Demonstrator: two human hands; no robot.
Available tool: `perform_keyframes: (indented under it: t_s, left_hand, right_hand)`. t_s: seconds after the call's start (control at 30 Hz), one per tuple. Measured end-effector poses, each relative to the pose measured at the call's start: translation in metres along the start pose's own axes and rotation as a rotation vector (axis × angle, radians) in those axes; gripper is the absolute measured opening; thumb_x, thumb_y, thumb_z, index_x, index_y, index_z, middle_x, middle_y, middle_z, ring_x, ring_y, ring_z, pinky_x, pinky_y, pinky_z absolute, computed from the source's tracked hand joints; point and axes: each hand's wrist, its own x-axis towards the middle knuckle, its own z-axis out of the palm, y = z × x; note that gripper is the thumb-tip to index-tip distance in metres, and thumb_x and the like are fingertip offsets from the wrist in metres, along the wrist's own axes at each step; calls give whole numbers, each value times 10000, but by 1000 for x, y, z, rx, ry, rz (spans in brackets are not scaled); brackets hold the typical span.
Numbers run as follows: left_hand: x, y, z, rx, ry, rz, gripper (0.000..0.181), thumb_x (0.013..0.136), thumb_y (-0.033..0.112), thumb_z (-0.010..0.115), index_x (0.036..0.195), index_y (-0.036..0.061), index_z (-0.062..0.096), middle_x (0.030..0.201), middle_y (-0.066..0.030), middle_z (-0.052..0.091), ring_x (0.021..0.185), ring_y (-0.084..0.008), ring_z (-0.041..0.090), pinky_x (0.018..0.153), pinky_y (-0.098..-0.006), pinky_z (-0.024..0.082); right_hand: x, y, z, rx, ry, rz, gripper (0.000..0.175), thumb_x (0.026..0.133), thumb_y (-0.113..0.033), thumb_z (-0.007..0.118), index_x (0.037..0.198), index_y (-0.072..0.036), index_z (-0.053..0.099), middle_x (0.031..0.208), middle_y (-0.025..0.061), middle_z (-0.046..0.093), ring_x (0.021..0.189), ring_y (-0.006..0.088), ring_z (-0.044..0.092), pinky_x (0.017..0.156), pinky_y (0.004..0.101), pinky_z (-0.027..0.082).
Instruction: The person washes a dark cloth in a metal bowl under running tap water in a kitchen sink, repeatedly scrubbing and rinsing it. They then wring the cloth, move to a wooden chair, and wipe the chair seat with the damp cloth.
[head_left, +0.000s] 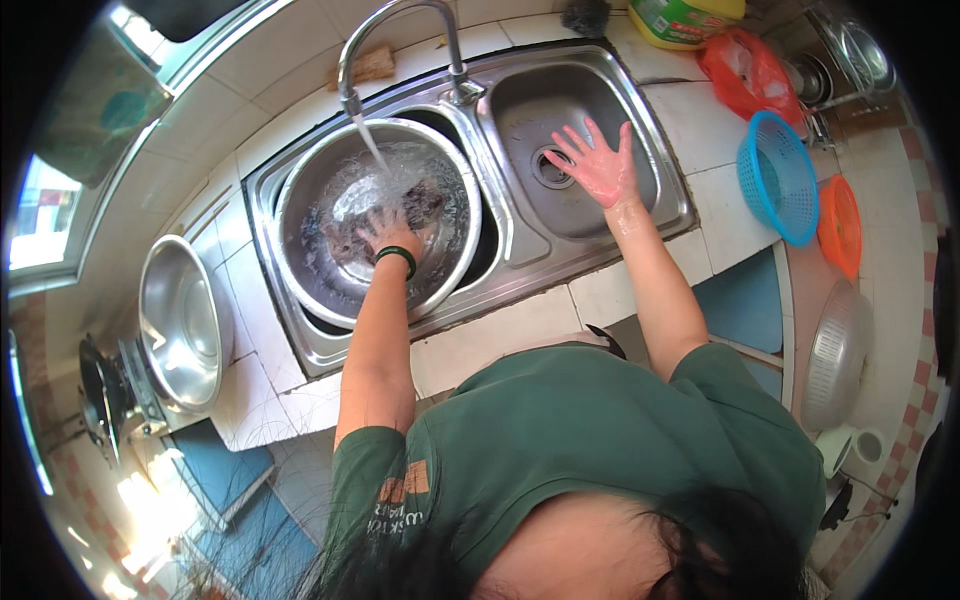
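Water runs from the curved faucet (346, 71) into a large round metal basin (459, 180), which sits tilted in the left bowl of the steel double sink (517, 225). My left hand (391, 231), with a dark green bangle (396, 253) at its wrist, reaches palm down into the water with its fingers spread. Dark brownish material (422, 201) lies in the water by its fingers; ripples hide what it is and whether I touch it. Over the right sink bowl (574, 94), near the drain (553, 169), my wet right hand (600, 166) is spread palm up, holding nothing.
Another metal basin (196, 322) leans on the counter at left, near a stove (112, 382). To the right are a blue plastic colander (776, 180), an orange basket (838, 225) and a red plastic bag (750, 75). A yellow-green jug (682, 22) and scouring pad (585, 16) stand behind the sink.
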Motion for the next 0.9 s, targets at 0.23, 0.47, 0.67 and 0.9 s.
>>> perform_keyframes:
  t_s: [0.23, 0.47, 0.67, 0.9]
  left_hand:
    - [6, -4, 8, 58, -62, -5, 846, 847, 676, 377, 1486, 153, 190, 1564, -53, 34, 1421, -362, -2, 1089, -629, 15]
    - [6, -7, 7, 13, -28, 14, 876, 831, 621, 471, 1498, 198, 94, 1560, -60, 68, 1422, -363, -7, 1085, -643, 0]
    - [9, -7, 9, 81, -77, -2, 872, 828, 586, 509, 1496, 193, 109, 1560, -57, 66, 1423, -360, -12, 1086, -644, 7]
    - [8, -8, 10, 90, -45, 9, 885, 825, 587, 500, 1494, 146, 125, 1564, -49, 30, 1422, -363, -26, 1088, -639, 8]
  right_hand:
    - [2, 1, -2, 162, -92, -59, 872, 813, -499, 643, 1428, -96, 173, 1443, 201, 207, 1314, 410, 274, 1079, 617, 245]
    - [9, -1, 1, 156, -127, -69, 612, 788, -100, 604, 1319, -62, 302, 1360, 225, 295, 1298, 415, 309, 1091, 580, 275]
    - [10, -3, 0, 169, -98, -71, 615, 759, -19, 590, 1306, -58, 312, 1331, 222, 313, 1289, 415, 318, 1094, 575, 277]
    - [12, -4, -3, 216, -86, -70, 653, 736, 40, 542, 1339, -38, 302, 1367, 231, 285, 1305, 421, 298, 1096, 569, 280]
